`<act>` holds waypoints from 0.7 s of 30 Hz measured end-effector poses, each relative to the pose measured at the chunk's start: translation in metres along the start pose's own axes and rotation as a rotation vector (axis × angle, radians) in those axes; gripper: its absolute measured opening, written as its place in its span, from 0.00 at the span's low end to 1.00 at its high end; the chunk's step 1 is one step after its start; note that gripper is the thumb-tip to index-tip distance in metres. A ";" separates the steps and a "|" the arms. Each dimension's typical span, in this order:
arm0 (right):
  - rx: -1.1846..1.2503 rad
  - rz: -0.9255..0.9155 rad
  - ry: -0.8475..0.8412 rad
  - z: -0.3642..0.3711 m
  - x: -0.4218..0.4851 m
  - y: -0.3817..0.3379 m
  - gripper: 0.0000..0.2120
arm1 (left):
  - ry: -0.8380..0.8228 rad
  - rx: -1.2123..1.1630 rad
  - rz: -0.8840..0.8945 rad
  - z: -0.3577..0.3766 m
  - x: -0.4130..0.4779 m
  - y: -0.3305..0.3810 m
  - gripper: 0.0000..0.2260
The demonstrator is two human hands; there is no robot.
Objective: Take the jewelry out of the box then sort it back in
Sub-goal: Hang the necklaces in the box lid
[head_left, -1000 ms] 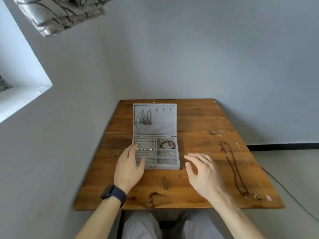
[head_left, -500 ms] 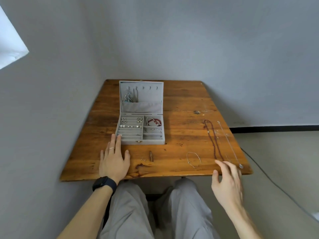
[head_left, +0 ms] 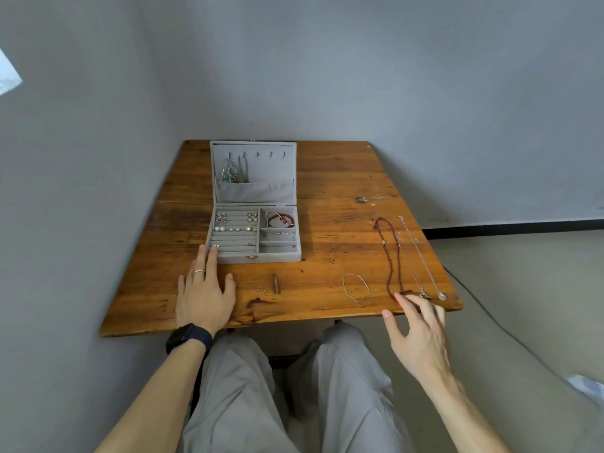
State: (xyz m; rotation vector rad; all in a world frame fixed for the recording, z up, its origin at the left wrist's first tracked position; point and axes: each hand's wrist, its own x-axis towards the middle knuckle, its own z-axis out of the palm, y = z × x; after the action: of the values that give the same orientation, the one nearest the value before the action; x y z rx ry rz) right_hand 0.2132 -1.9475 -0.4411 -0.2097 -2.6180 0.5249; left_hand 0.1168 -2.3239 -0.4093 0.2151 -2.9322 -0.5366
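Jewelry box point(head_left: 255, 235) sits open left of centre on the table point(head_left: 343, 178), lid on the far side. To its right lie a bracelet point(head_left: 356, 287), then a red necklace point(head_left: 384, 242) and a silver chain point(head_left: 421, 256), long axes near-to-far. Left hand point(head_left: 204, 297) lies flat, fingers touching the box corner. Right hand point(head_left: 421, 338) has its fingers spread and empty at the necklace's near end.

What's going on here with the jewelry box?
A person has the jewelry box open on the table. Their left hand lies flat by its front-left corner. Their right hand reaches to the near end of the red bead necklace. A silver chain and a silver bracelet lie nearby.
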 end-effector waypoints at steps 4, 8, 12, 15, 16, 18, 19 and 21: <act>0.009 0.017 -0.100 -0.008 0.006 0.008 0.27 | 0.006 -0.016 0.001 0.000 -0.001 0.000 0.29; 0.020 -0.120 -0.076 -0.013 0.008 0.016 0.23 | 0.013 -0.024 -0.002 0.000 -0.001 -0.001 0.29; 0.036 -0.240 -0.021 -0.020 0.016 0.020 0.13 | 0.024 -0.027 -0.001 0.002 -0.001 -0.001 0.29; 0.034 -0.277 -0.054 -0.025 0.020 0.016 0.10 | 0.029 -0.027 0.002 0.002 -0.001 -0.001 0.29; 0.036 -0.272 -0.077 -0.026 0.021 0.015 0.09 | 0.030 -0.028 0.001 0.002 -0.001 -0.002 0.29; 0.060 -0.234 -0.113 -0.031 0.026 0.012 0.07 | 0.037 -0.027 0.000 0.002 -0.001 -0.001 0.29; 0.075 -0.213 -0.117 -0.034 0.029 0.009 0.06 | 0.040 -0.028 0.000 0.002 0.000 -0.001 0.29; 0.089 -0.195 -0.081 -0.040 0.041 0.000 0.04 | 0.037 -0.035 0.001 0.001 0.001 0.000 0.29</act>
State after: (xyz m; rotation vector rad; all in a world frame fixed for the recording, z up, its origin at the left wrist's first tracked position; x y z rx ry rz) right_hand 0.1954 -1.9251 -0.3909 0.0968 -2.6483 0.5902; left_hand 0.1160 -2.3239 -0.4105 0.2164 -2.8840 -0.5771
